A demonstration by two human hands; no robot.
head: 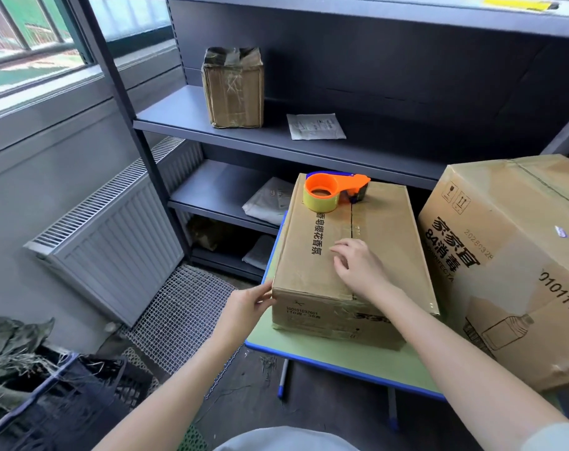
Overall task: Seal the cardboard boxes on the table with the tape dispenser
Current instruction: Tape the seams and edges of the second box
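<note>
Our left hand [254, 301] touches a corner of the brown cardboard box [385, 229], right hand [354, 265] rests atop, both empty; orange plastic tape dispenser [327, 193] at box's far end: likely light, rigid, we'd grip the handle [353, 183].

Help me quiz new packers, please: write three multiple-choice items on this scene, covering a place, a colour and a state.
1. Where is the tape dispenser? A on the shelf; B on the smaller box; C on the floor.
2. What colour is the dispenser's frame? A orange; B green; C white.
3. What is the right hand doing? A gripping the dispenser; B hanging idle; C resting on the smaller box's top.
Answers: 1 B, it sits at the box's far end. 2 A, the frame is plainly orange. 3 C, the hand lies on the lid near the centre seam.
</note>
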